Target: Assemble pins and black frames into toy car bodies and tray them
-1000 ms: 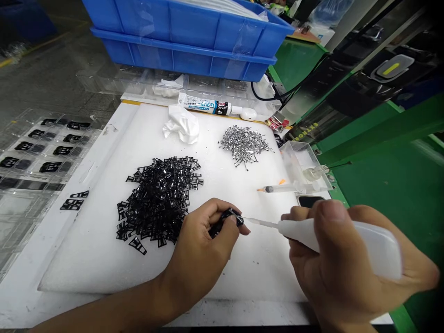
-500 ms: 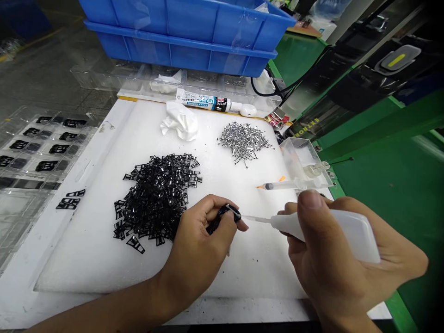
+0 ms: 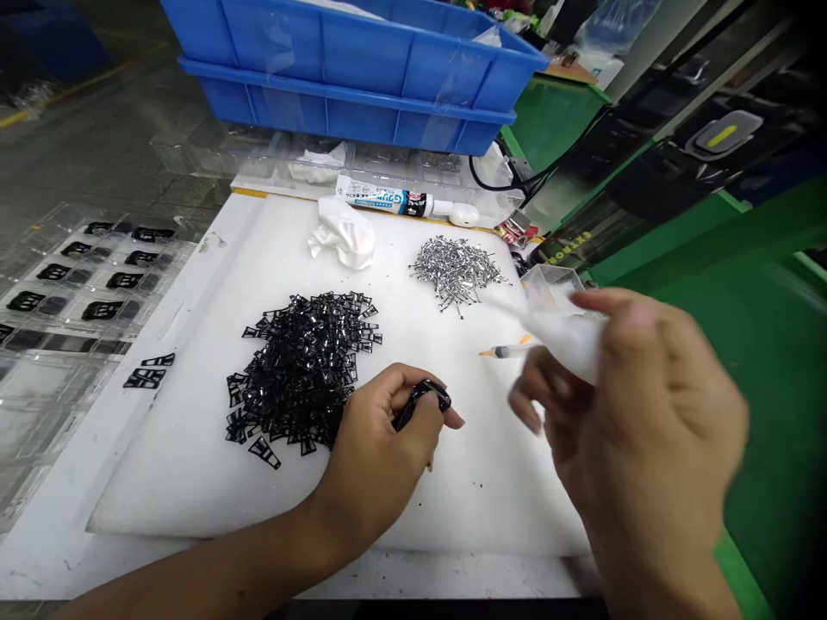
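Between the thumb and fingers of my left hand [image 3: 388, 448] is a small glossy black plastic part [image 3: 421, 401], partly covered by the thumb. My right hand [image 3: 646, 413] grips a white squeeze bottle [image 3: 565, 337] with a thin nozzle, blurred by motion; its tip points up and left, apart from the black part. Left of my left hand lies a heap of small black frame-shaped pieces [image 3: 310, 362]. Farther back sits a pile of shiny metal pins [image 3: 457, 269]. An orange-tipped syringe [image 3: 507, 351] lies behind my right hand, partly hidden.
A crumpled tissue [image 3: 342, 232] and a glue tube [image 3: 388, 198] lie toward the back, below a blue bin [image 3: 362, 77]. Clear trays [image 3: 122, 280] with black parts stand at left. A few black pieces [image 3: 150, 372] lie near the white board's left edge. A clear box [image 3: 549, 284] is at right.
My right hand has lifted the squeeze bottle up and away, so its nozzle has left the black part. The left hand keeps its hold. The view has shifted slightly.
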